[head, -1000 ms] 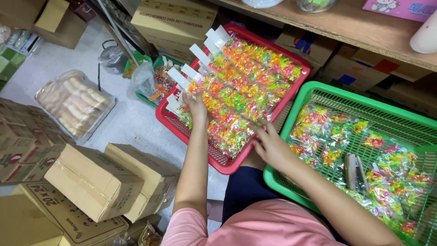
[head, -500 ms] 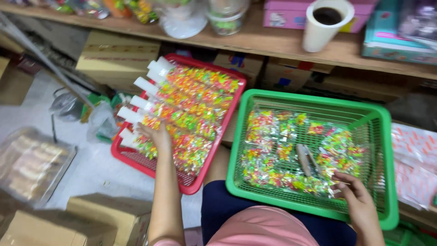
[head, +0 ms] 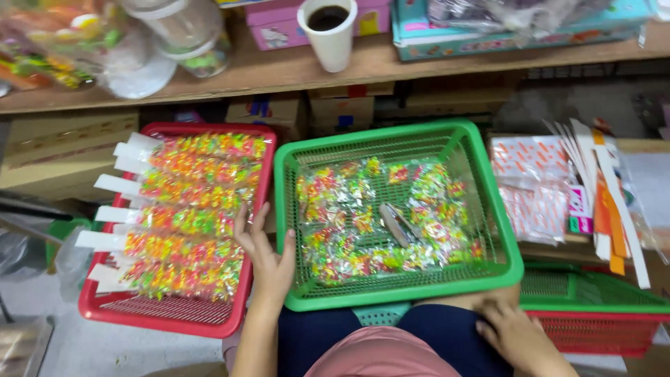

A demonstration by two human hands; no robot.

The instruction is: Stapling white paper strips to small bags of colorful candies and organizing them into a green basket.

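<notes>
Left hand (head: 266, 260): fingers (head: 246, 227) spread and released, gripping nothing. The fingertips lie on the right rim of the red tray (head: 174, 322), just touching the nearest strip of sweets (head: 192, 216). The thumb rests against the left wall of the green basket (head: 398, 299). So the hand sits in the gap between the two containers.

Right hand (head: 515, 336): low on the lap, just below the basket's front rim. Its fingers are loosely curled on the dark cloth and hold nothing that shows.

The strips lie in rows across the red tray, bright clear packets with white card headers (head: 115, 185) sticking out over the left edge. The green basket, on the lap, holds loose sweet packets (head: 349, 223) of the same kind. A small dark stapler-like tool (head: 399, 223) lies among them.

To the right are a pile of card strips (head: 604, 188) and printed bags (head: 530, 181). On the shelf above stands a paper cup (head: 328, 31) of dark drink.

Judgement: a pause between handlings, with both hands empty and the left steadying or squaring the finished rows.

Any pick-up from the basket calls for a fingertip pinch, since the packets are slippery and heaped. It also calls for keeping clear of the tool.
</notes>
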